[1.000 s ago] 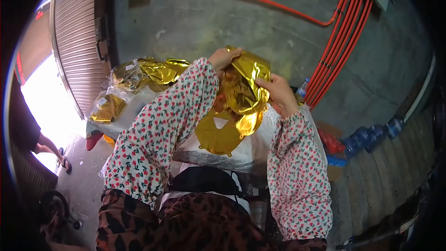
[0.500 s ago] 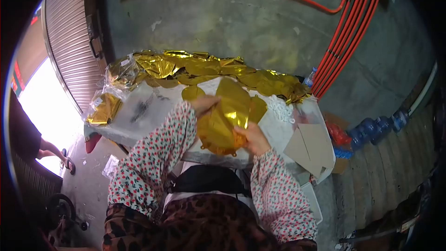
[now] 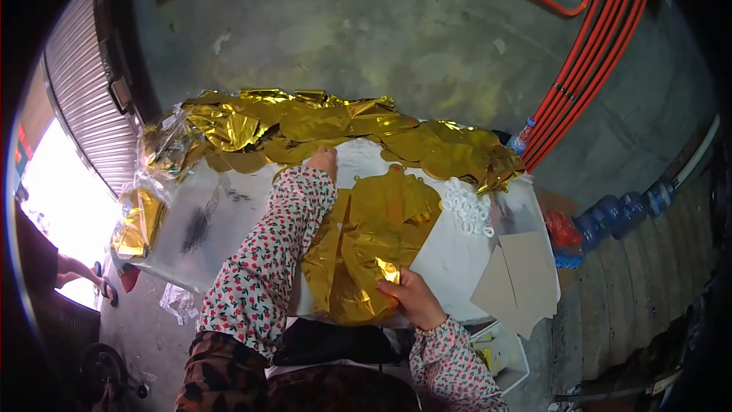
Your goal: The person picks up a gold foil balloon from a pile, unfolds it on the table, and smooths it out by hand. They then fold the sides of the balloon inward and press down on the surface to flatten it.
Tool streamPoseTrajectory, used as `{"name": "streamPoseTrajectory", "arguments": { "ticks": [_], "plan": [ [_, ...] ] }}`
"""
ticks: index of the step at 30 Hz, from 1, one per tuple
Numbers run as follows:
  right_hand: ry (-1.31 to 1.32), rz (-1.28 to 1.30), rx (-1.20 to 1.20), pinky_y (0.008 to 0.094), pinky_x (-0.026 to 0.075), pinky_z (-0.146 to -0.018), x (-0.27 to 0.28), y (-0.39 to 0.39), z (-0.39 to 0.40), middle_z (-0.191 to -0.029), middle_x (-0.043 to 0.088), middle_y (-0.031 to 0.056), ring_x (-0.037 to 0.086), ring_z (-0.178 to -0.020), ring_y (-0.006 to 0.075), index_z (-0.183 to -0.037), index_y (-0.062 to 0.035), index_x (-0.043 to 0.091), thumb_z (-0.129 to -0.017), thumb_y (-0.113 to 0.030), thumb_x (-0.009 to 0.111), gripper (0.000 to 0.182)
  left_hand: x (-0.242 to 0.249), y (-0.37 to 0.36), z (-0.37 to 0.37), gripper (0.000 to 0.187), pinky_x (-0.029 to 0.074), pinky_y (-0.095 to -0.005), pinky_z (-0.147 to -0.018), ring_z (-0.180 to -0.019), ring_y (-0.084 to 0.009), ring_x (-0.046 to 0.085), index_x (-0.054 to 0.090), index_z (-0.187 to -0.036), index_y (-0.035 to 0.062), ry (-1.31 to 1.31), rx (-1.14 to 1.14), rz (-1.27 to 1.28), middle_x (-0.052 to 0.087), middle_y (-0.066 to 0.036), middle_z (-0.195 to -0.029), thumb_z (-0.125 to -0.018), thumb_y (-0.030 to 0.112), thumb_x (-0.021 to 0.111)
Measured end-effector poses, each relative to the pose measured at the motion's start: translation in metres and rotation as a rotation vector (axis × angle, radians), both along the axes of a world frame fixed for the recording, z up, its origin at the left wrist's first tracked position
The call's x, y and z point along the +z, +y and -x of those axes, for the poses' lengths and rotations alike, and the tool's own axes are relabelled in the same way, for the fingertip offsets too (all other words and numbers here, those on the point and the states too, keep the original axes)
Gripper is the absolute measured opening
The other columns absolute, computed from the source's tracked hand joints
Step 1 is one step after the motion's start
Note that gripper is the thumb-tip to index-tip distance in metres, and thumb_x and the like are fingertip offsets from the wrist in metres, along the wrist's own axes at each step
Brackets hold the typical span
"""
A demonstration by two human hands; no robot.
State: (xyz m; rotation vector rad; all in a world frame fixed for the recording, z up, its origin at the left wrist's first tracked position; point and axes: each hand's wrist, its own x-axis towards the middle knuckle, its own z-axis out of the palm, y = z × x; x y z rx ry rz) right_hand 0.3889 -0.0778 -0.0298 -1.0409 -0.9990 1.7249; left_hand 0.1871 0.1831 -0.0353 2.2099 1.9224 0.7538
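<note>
A flat gold foil piece (image 3: 381,217) lies on the white-covered table, with small tabs at its far end. At its near right edge, my right hand (image 3: 412,296) pinches the foil between thumb and fingers. My left hand (image 3: 323,160) reaches to the far side, at the near edge of a long pile of gold foil (image 3: 305,122); its fingers are mostly hidden, so what it touches cannot be made out. White rings (image 3: 467,206) lie in a heap right of the foil piece.
Grey-brown cardboard sheets (image 3: 518,278) lie at the table's right end. A folded gold packet (image 3: 139,221) rests at the left end. A white bin (image 3: 509,358) stands below right, large blue bottles (image 3: 610,217) beyond. A person's leg (image 3: 80,268) shows far left.
My left hand has left the held foil and moved forward to the pile. The foil piece now lies flatter and nearer me, with my right hand lower at its edge. The view has shifted.
</note>
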Motion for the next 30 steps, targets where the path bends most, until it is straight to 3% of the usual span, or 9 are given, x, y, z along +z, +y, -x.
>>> {"name": "streamPoseTrajectory", "arguments": {
  "ticks": [3,7,11,16,19,20,22,26,30],
  "plan": [
    [0.007,0.009,0.034,0.0238,0.047,-0.08,-0.005,0.002,-0.002,-0.104,0.061,0.0016,0.057,-0.089,0.0085,-0.118,0.0005,0.053,-0.088,-0.006,0.061,0.032,0.0,0.014,0.001,0.019,0.053,-0.0402,-0.081,-0.095,-0.0318,0.061,0.063,-0.102,-0.0012,0.225,-0.041,0.188,0.06,-0.02,-0.106,-0.089,0.012,0.058],
    [-0.016,-0.076,0.075,0.0261,0.045,-0.088,0.009,0.007,0.009,-0.114,0.058,0.0032,0.055,-0.1,0.0102,-0.125,0.0011,0.048,-0.088,-0.006,0.059,0.039,0.006,-0.002,0.008,0.033,0.052,-0.0408,-0.069,-0.075,-0.0284,0.063,0.068,-0.097,0.0018,-0.104,-0.199,0.248,0.067,-0.018,-0.094,-0.094,0.03,0.05],
    [0.062,-0.036,0.169,0.0277,0.043,-0.092,0.018,0.01,0.015,-0.12,0.057,0.0047,0.054,-0.107,0.0128,-0.129,0.0012,0.046,-0.089,-0.006,0.058,0.043,-0.001,-0.036,0.04,0.032,0.052,-0.0411,-0.072,-0.082,-0.0335,0.064,0.065,-0.104,0.0023,-0.167,-0.358,0.19,0.067,-0.019,-0.092,-0.091,0.029,0.055],
    [-0.05,-0.044,0.059,0.0269,0.046,-0.086,0.005,0.023,0.008,-0.112,0.06,0.0044,0.057,-0.097,0.012,-0.128,0.001,0.046,-0.088,-0.007,0.06,0.043,0.004,-0.143,0.093,0.026,0.05,-0.0407,-0.075,-0.09,-0.0373,0.061,0.062,-0.104,0.0036,-0.005,-0.446,-0.005,0.063,-0.019,-0.098,-0.083,0.02,0.061],
    [-0.161,-0.08,-0.037,0.0244,0.048,-0.076,0.013,0.015,0.01,-0.101,0.064,0.0066,0.06,-0.086,0.0119,-0.138,0.0034,0.03,-0.086,-0.005,0.064,0.062,0.015,-0.203,0.099,0.035,0.046,-0.0414,-0.089,-0.109,-0.0366,0.054,0.058,-0.116,0.0049,-0.131,-0.568,0.18,0.058,-0.017,-0.119,-0.085,0.02,0.062],
    [-0.4,-0.122,-0.058,0.0237,0.046,-0.069,0.001,0.016,0.006,-0.09,0.062,0.005,0.057,-0.075,0.01,-0.141,0.0004,0.025,-0.084,-0.004,0.065,0.07,0.014,-0.215,0.099,0.035,0.046,-0.0414,-0.089,-0.109,-0.0366,0.054,0.058,-0.116,0.0049,-0.132,-0.573,0.185,0.058,-0.017,-0.119,-0.085,0.02,0.062],
    [-0.775,-0.323,-0.112,0.0229,0.043,-0.064,0.009,0.001,0.005,-0.078,0.055,0.0015,0.049,-0.067,0.0077,-0.143,-0.0062,0.025,-0.083,-0.004,0.067,0.073,0.006,-0.241,0.098,0.044,0.039,-0.0475,-0.098,-0.12,-0.0354,0.048,0.056,-0.121,0.0076,0.119,-0.7,-0.08,0.053,-0.015,-0.127,-0.083,0.027,0.066],
    [-0.813,-0.453,-0.109,0.0217,0.041,-0.06,0.016,-0.023,0.015,-0.075,0.044,-0.0005,0.042,-0.064,0.0068,-0.138,-0.0104,0.038,-0.081,-0.003,0.068,0.065,0.0,-0.263,0.1,0.048,0.032,-0.0512,-0.104,-0.127,-0.0332,0.043,0.055,-0.123,0.0107,0.08,-0.662,-0.016,0.048,-0.014,-0.133,-0.082,0.032,0.067],
    [-0.8,-0.454,-0.116,0.0208,0.046,-0.068,0.005,-0.032,0.021,-0.098,0.059,0.0047,0.056,-0.079,0.0075,-0.126,-0.0018,0.05,-0.081,-0.002,0.068,0.049,0.002,-0.28,0.105,0.053,0.032,-0.0516,-0.105,-0.128,-0.0336,0.041,0.053,-0.125,0.0122,0.076,-0.643,-0.023,0.047,-0.015,-0.134,-0.079,0.033,0.069]
  ]
}}
